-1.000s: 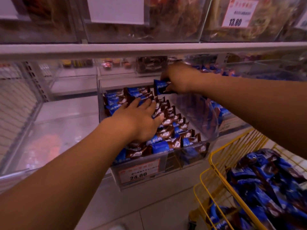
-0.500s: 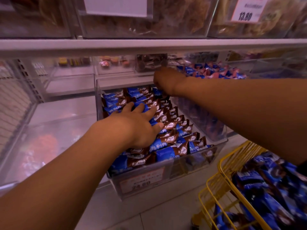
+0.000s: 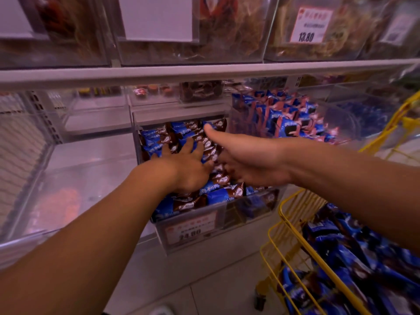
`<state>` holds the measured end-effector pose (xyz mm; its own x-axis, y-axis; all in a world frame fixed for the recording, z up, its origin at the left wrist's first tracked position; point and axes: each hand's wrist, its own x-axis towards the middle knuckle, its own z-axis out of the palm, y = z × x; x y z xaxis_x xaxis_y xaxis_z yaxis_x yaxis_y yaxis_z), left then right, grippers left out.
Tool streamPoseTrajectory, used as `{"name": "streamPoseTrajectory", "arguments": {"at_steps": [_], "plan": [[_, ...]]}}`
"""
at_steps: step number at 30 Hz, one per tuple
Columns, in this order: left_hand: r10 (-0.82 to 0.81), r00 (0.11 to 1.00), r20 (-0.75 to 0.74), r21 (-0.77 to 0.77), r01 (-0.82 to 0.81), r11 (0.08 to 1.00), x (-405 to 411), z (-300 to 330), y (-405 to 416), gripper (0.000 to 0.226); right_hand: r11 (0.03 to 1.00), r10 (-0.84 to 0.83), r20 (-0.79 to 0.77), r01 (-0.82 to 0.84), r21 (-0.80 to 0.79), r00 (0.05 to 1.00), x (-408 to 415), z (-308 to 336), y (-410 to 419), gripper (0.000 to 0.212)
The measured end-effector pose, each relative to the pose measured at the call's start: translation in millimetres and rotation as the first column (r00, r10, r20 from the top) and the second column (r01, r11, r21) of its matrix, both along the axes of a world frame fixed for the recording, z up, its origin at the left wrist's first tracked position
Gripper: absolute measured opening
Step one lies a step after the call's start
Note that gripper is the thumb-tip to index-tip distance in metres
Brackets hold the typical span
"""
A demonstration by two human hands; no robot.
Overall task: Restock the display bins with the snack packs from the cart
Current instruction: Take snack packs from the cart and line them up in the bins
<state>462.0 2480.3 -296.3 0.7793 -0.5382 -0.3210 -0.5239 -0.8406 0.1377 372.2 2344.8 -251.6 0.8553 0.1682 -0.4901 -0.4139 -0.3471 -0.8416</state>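
Head view: left hand (image 3: 186,165) rests spread on snack packs (image 3: 218,193).

Snack packs (image 3: 218,196) in display bin (image 3: 193,233) – cart (image 3: 293,226) right, hands (image 3: 191,164) on packs

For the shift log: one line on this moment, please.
stage: arranging packs | left hand: flat on snack packs | right hand: open over bin | cart: stocked

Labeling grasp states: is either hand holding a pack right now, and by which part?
Nothing is held. The left hand lies flat on the packs in the bin; the right hand is open above them.
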Motion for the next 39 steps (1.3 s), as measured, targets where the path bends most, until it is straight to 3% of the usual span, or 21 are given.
{"name": "streamPoseTrajectory", "arguments": {"at_steps": [4,7,9,10,11,13,15,17,20,22,24,27,29,31,35,39], "plan": [[-0.022,0.999,-0.027,-0.024,0.022,0.999,3,-1,-2,0.072,1.000,0.028,0.011,-0.028,0.014,1.000,0,-3,8,0.075],[-0.057,0.998,0.038,0.060,0.054,0.997,-8,9,-6,0.066,0.994,-0.032,0.122,0.045,-0.104,0.992,-20,13,-10,0.070],[-0.060,0.980,0.189,0.148,0.032,0.988,-21,23,-11,0.061,0.945,-0.113,0.327,0.203,-0.257,0.938,-43,29,-39,0.049],[-0.056,0.946,0.318,0.116,0.020,0.993,-31,31,-16,0.056,0.903,-0.127,0.409,0.276,-0.329,0.904,-59,34,-60,0.043],[-0.038,0.881,0.471,-0.013,0.050,0.999,-43,40,-26,0.049,0.856,-0.111,0.449,0.315,-0.409,0.887,-75,37,-85,0.041],[0.028,0.763,0.646,-0.368,0.280,0.887,-78,52,-58,0.037,0.744,0.030,0.293,0.174,-0.645,0.956,-111,34,-133,0.026],[-0.129,0.748,0.651,-0.478,0.536,0.696,-126,56,-96,0.032,0.577,0.121,-0.157,-0.198,-0.793,0.980,-140,12,-164,0.037],[-0.431,0.733,0.527,-0.393,0.659,0.641,-161,45,-131,0.036,0.477,0.097,-0.476,-0.461,-0.749,0.874,-154,-15,-178,0.062],[-0.668,0.717,0.200,-0.002,0.682,0.731,-178,16,-172,0.045,0.393,0.131,-0.485,-0.494,-0.775,0.865,-163,-57,-191,0.110],[-0.678,0.735,0.012,0.204,0.662,0.721,-180,-3,-192,0.045,0.454,0.120,-0.495,-0.491,-0.743,0.860,-166,-76,-196,0.127],[-0.657,0.742,-0.131,0.370,0.652,0.662,-186,-24,-206,0.051,0.516,0.102,-0.494,-0.471,-0.716,0.863,-166,-90,-196,0.124],[-0.542,0.768,-0.341,0.492,0.637,0.593,-199,-59,-213,0.061,0.443,0.132,-0.477,-0.482,-0.756,0.869,-168,-108,-188,0.107],[-0.417,0.780,-0.467,0.490,0.620,0.612,-205,-77,-216,0.058,0.419,0.156,-0.475,-0.494,-0.762,0.866,-170,-117,-182,0.099],[-0.363,0.787,-0.498,0.472,0.598,0.648,-204,-86,-215,0.060,0.439,0.158,-0.457,-0.477,-0.762,0.875,-169,-119,-185,0.090],[-0.289,0.808,-0.513,0.496,0.554,0.669,-191,-98,-210,0.066,0.616,0.065,-0.554,-0.470,-0.633,0.830,-163,-103,-193,0.073],[-0.170,0.833,-0.526,0.553,0.487,0.676,-180,-107,-206,0.064,0.579,0.127,-0.577,-0.533,-0.617,0.807,-159,-87,-192,0.069]]}}
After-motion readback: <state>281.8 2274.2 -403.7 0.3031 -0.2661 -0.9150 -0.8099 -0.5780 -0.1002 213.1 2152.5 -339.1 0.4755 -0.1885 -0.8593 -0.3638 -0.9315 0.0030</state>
